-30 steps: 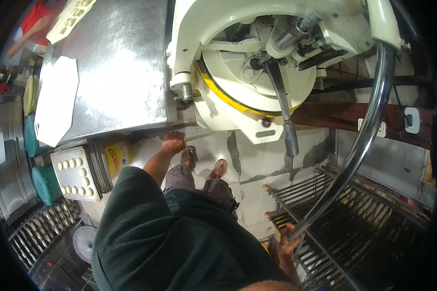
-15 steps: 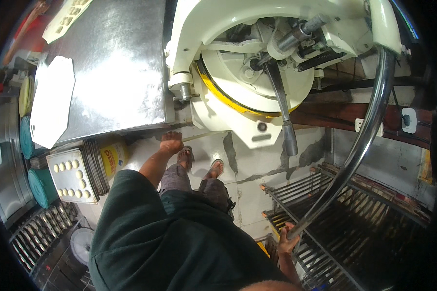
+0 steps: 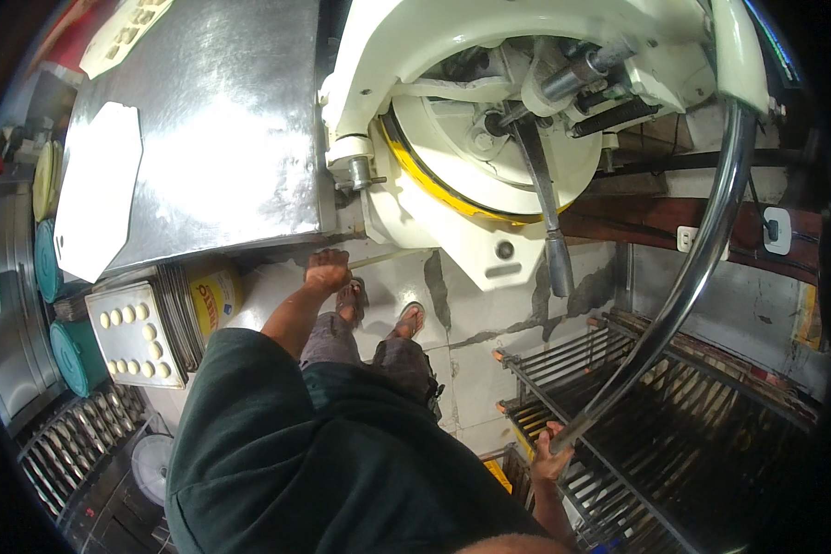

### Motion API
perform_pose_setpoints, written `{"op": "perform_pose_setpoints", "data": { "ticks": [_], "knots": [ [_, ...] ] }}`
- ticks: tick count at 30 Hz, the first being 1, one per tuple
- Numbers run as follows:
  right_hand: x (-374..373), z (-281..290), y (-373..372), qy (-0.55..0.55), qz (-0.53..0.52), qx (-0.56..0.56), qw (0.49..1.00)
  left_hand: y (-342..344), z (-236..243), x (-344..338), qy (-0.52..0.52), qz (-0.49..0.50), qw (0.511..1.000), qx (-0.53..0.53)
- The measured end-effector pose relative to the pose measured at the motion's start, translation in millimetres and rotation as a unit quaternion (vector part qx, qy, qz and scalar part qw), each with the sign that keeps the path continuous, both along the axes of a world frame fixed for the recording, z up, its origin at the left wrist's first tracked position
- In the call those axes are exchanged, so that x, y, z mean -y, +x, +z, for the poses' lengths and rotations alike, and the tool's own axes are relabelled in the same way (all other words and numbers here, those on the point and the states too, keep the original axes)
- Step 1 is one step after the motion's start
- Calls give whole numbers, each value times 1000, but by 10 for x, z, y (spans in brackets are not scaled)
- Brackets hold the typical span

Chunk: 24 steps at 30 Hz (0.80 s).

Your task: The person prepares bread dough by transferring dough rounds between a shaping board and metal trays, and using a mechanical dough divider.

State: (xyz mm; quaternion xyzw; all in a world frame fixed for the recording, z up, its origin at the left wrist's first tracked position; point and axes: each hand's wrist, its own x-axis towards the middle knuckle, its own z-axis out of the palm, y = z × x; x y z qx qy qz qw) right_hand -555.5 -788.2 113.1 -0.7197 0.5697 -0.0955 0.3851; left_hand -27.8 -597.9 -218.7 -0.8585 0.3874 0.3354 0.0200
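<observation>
My right hand [image 3: 551, 457] is wrapped round the lower end of a long curved chrome lever [image 3: 711, 268], which comes down from the top right of a large cream-coloured machine [image 3: 406, 208]. My left hand [image 3: 327, 270] is closed on the near end of a thin pale bar [image 3: 390, 261] that runs right toward the machine's base. The machine's round head has a yellow rim [image 3: 425, 187], and a smaller grey handle [image 3: 559, 263] hangs from its middle.
Left of the machine stands a steel table [image 3: 268, 120] with a white plate [image 3: 99, 194] on it. Beside me a tray [image 3: 129, 342] holds several round dough pieces. Metal racks [image 3: 609, 406] stand at the right. Teal lids [image 3: 74, 355] and a yellow bucket [image 3: 217, 295] are at the left.
The view has shifted slightly. Both hands keep their holds, and the chrome lever and the pale bar stand about where they were.
</observation>
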Motion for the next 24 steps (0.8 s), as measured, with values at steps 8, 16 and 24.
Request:
{"op": "perform_pose_setpoints", "data": {
  "ticks": [8, 16, 24],
  "knots": [
    [-39, 0, -5, -27, -37, -18, 999, -5, 154, 47, -5, -7, 1000, 1],
    [-13, -58, -64, -30, -29, -33, 999, -46, 141, 48, -28, -1, 999, 39],
    [-22, 6, 91, -36, -31, -36, 998, -38, 172, 47, -26, 12, 1000, 8]
  ]
}}
